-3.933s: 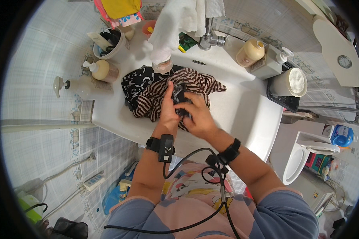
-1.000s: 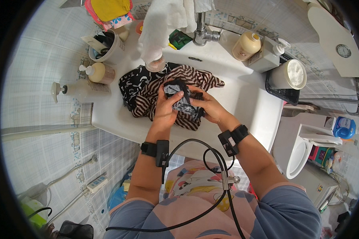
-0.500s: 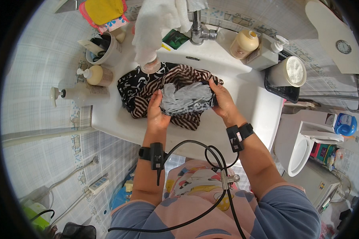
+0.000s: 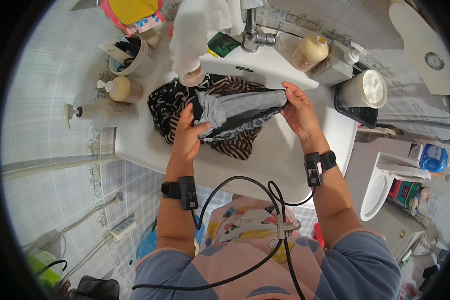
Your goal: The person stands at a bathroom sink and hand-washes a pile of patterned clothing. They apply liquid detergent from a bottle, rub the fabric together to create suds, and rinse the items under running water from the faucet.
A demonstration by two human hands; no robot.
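Between my hands a grey garment with black edges and a grey patterned side (image 4: pixel 242 107) is stretched sideways. My left hand (image 4: pixel 186 136) pinches its left end, thumb on top. At the other end my right hand (image 4: pixel 301 112) grips the black edge between thumb and fingers. Below it, a brown-and-black striped garment (image 4: pixel 237 149) lies bunched in the white sink (image 4: pixel 285 160). Beside that, to the left, rests a black cloth with white print (image 4: pixel 166 103). The held garment covers part of the striped one.
A chrome faucet (image 4: pixel 253 37) stands at the back, near a hanging white cloth (image 4: pixel 191 30) and a green packet (image 4: pixel 224 45). Pump bottles (image 4: pixel 122 90) line the left ledge. At right are a cream bottle (image 4: pixel 310 52) and a white tub (image 4: pixel 367 90). Black cables (image 4: pixel 220 182) loop before my chest.
My hands have moved apart, the right one further right. The grey garment, bunched before, is now pulled out long, showing more of its black edge and patterned side.
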